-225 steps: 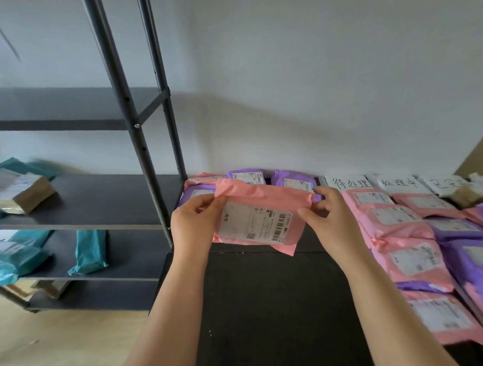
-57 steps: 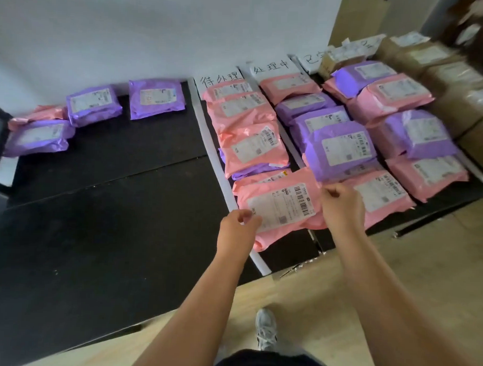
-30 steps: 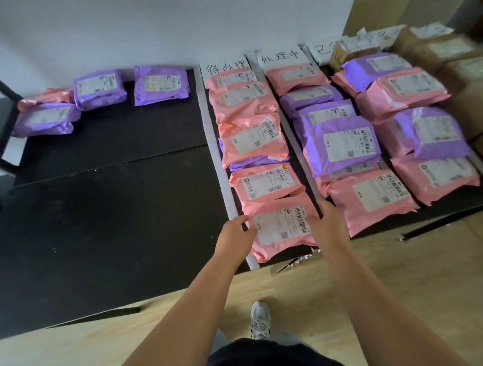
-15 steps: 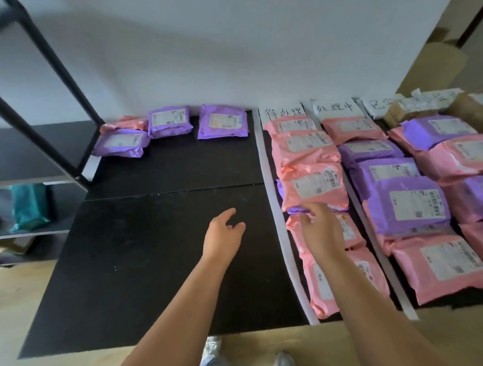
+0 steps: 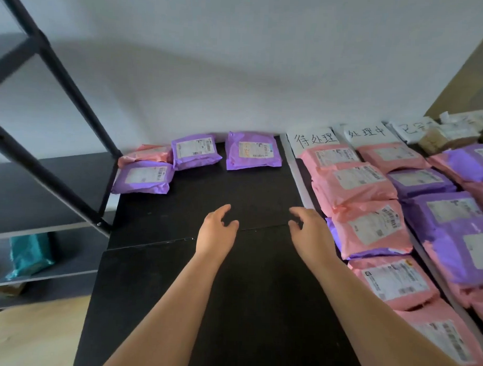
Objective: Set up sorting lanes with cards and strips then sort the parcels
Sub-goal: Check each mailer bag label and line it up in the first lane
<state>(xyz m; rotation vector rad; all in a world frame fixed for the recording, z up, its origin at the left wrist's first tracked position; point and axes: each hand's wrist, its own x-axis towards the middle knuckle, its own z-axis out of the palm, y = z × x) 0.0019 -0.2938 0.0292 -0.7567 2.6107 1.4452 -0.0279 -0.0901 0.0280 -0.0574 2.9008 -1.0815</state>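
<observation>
Four parcels lie unsorted at the far left of the black table [image 5: 230,305]. A crumpled pink parcel [image 5: 147,152] sits in the back corner, with a front purple parcel [image 5: 143,176] just before it. A middle purple parcel [image 5: 195,151] is pressed close beside both, and a lone purple parcel [image 5: 252,150] lies apart, nearest the lanes. All are soft, wrinkled plastic mailers with white barcode labels facing up.

The lane setup looks finished. A first card [image 5: 314,139], a second card [image 5: 368,132] and a third card [image 5: 413,128], each handwritten, stand at the back by the wall. A white strip [image 5: 298,174] runs from the back toward the near edge, walling the bare tabletop off from the first lane. That lane holds an overlapping column of pink lane parcels [image 5: 352,184]. The next lane is mostly purple lane parcels [image 5: 447,209], and a third is cut off at the right edge. Sorting therefore seems mostly done, with those four to go.

The left hand [image 5: 215,231] and right hand [image 5: 311,234] hover palm-down over the bare middle of the table. Their fingers are loosely spread and lightly curved, and they hold nothing. Both are well short of the unsorted group, and the right hand is just beside the strip.

A black metal rack [image 5: 60,75] stands at the left, with a teal parcel [image 5: 29,253] on a lower shelf. Cardboard boxes [image 5: 439,137] crowd the far right corner.
</observation>
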